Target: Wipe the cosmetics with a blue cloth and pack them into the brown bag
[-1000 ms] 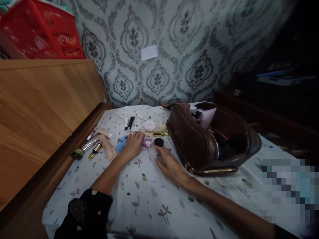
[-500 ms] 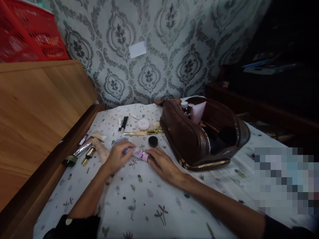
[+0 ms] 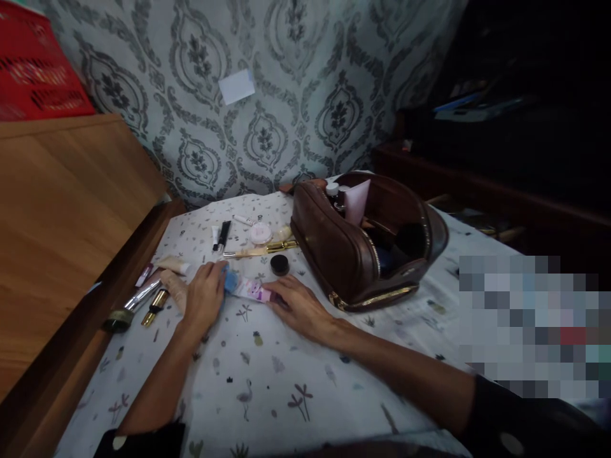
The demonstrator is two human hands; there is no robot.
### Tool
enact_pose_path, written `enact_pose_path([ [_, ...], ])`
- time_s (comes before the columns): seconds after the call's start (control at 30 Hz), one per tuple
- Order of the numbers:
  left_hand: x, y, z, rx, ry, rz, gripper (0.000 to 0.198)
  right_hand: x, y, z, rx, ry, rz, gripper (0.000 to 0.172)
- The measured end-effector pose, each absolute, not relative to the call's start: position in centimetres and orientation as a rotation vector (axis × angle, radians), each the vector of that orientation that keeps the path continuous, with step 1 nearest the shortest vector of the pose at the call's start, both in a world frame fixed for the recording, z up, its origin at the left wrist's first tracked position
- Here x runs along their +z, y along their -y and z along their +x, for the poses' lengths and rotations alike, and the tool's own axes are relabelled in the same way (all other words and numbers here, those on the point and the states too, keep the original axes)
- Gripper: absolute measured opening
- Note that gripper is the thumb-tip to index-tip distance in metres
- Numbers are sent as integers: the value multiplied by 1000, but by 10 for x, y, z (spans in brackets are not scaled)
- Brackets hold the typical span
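Fingers, left hand (image 3: 204, 298): bunched together, curled up against a blue piece (image 3: 230, 278). Can't tell if they're actually gripping it.
Fingers, right hand (image 3: 303, 312): thumb and forefinger look to be pinching the pink end of a printed tube (image 3: 254, 289).
Printed tube: lying between the two hands over the printed cloth (image 3: 267, 375), slim, white going to pink and purple. Can't make out if the blue bit belongs to it.
Red basket (image 3: 38, 70): slotted plastic, chopped off by the frame edge, up on a smooth wood-grain cabinet (image 3: 62, 210).
Left clutter: squat green round thing (image 3: 118, 320), shiny silver cylinder (image 3: 142, 295), black-and-gold bottle (image 3: 155, 308), beige tube (image 3: 174, 286) half hidden behind the left hand.
Back middle: skinny black tube (image 3: 224, 235), round pale-pink compact (image 3: 261, 233).
Black jar (image 3: 279, 264): short and round, just beyond the right hand.
Bag (image 3: 329, 251): brown leather, metal zip teeth, gaping; pink tapered tube (image 3: 357, 201) poking up, insides mostly too dark.
Far right: pixelated patch, unreadable.
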State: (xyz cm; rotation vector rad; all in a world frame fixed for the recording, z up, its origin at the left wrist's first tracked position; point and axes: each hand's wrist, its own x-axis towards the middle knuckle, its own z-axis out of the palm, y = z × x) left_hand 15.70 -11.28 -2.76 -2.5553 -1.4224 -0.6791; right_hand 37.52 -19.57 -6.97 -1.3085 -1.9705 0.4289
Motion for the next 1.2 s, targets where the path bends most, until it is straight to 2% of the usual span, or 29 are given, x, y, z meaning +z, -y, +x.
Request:
enact_pose_path([
  [0.1, -29, 130, 176, -940, 1257, -2797, 33, -70, 197, 373, 420, 1927, -1324, 26],
  [0.23, -48, 140, 190, -906, 1008, -2988, 32, -68, 199, 373, 413, 2019, -1396, 12],
  [0.33, -65, 129, 188, -921, 980, -2961, 30, -68, 198, 376, 411, 2091, -1391, 18],
  [0.5, -71, 116, 184, -895, 944, -2916, 31, -65, 196, 374, 467, 2116, -1508, 50],
  [0.57, -68, 116, 184, -841, 938, -2920, 32, -64, 194, 372, 495, 2111, -1556, 53],
  [0.73, -62, 113, 175, -690, 1088, -2892, 35, -67, 193, 368, 494, 2005, -1570, 38],
  [1.07, -68, 100, 166, -738, 1164, -2833, 37, -68, 201, 376, 527, 1902, -1445, 12],
  [1.2, -62, 102, 165, -835, 1334, -2747, 34, -72, 198, 381, 591, 1788, -1331, 12],
])
